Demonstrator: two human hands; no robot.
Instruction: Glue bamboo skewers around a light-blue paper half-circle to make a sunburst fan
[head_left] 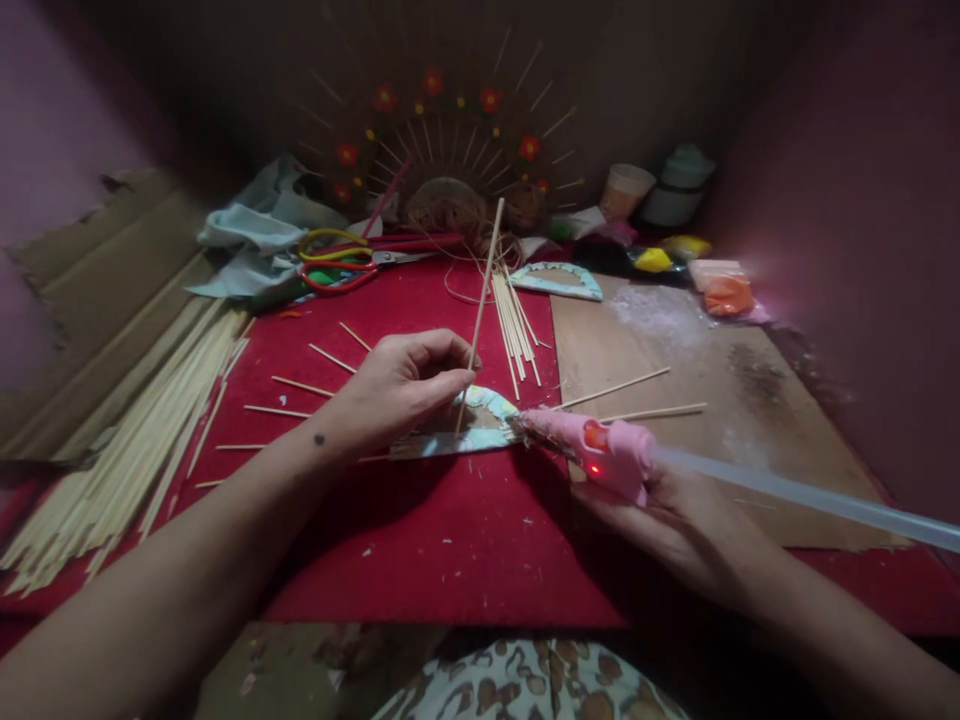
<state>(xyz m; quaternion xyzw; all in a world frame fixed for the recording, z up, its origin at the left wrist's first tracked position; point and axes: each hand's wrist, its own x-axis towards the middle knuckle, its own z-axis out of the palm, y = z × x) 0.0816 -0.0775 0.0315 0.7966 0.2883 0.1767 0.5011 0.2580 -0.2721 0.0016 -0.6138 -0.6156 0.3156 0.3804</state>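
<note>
My left hand pinches a thin wooden stick between thumb and fingers. The stick stands nearly upright, its lower end in front of a half-round piece covered in light blue fabric. Several sticks fan out from that piece on the left and right. Wrapped around a pink glue gun is my right hand. A red light glows on the gun, and a long clear glue stick runs out of its back. The nozzle is at the right end of the half-round piece; whether it touches cannot be seen.
Many loose sticks lie at left beside cardboard. Scissors, cloth and twine are at the back. A second half-round piece lies by a small stick bundle. A flowered stick fan stands against the wall.
</note>
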